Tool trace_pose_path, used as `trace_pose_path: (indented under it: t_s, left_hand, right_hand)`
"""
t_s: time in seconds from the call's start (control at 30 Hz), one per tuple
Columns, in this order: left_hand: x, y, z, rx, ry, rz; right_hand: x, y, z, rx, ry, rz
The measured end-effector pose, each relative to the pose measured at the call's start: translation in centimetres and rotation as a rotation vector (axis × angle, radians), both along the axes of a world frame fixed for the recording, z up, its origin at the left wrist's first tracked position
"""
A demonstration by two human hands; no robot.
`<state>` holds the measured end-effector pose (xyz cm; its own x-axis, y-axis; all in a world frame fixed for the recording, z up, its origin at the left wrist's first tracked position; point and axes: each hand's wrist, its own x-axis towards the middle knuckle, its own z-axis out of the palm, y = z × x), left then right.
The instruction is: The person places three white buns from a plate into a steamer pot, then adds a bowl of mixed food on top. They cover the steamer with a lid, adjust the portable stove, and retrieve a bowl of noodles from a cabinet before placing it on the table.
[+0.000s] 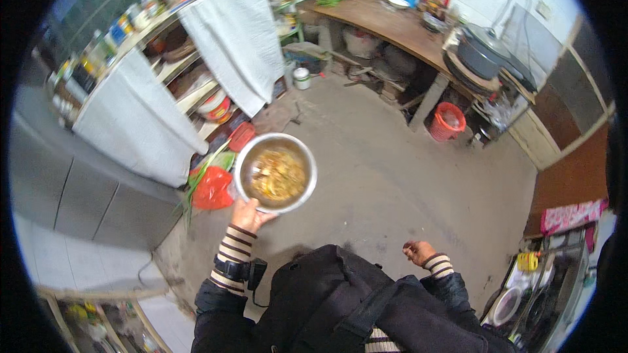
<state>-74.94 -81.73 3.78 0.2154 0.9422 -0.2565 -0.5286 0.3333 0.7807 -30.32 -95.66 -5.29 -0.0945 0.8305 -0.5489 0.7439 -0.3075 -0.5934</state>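
Observation:
My left hand (251, 216) grips the near rim of a round metal bowl (311, 176), held out level above the floor, left of the middle of the view. Cooked food (278, 174), yellowish-brown and in strips or pieces, covers the bowl's bottom; its exact kind cannot be told. My right hand (418, 252) hangs at the lower right, away from the bowl, with its fingers curled. Nothing can be seen in it, though the inside of the palm is hidden.
A red plastic bag (212, 189) and green stalks (198, 176) lie left of the bowl by curtained shelves (230, 34). Farther back stand a wooden counter (382, 24), a dark electric pan (483, 51) and a red basket (447, 122). A cluttered stand (532, 284) is at lower right.

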Motion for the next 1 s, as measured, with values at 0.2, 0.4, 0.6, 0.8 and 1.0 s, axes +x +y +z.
trace_pose_path:
  t_s: [0.2,0.4,0.6,0.8,1.0]
  left_hand:
    - [9.4,10.7,-2.2,-0.078,-0.01,-0.233]
    - [16.2,24.1,-4.4,-0.014,0.014,-0.354]
    - [26.3,33.3,-4.0,-0.144,0.023,-0.605]
    - [34.0,40.4,-3.7,-0.126,0.055,-0.656]
    - [40.7,49.9,-5.8,-0.083,0.074,-0.647]
  right_hand:
    - [3.8,0.1,-2.2,0.063,0.074,-0.162]
    - [6.3,5.7,-2.0,-0.041,-0.011,-0.384]
    - [8.6,13.7,1.4,-0.027,0.092,-0.557]
    - [12.5,18.5,2.0,0.025,0.047,-0.623]
    - [19.7,26.5,-1.2,0.014,0.072,-0.687]
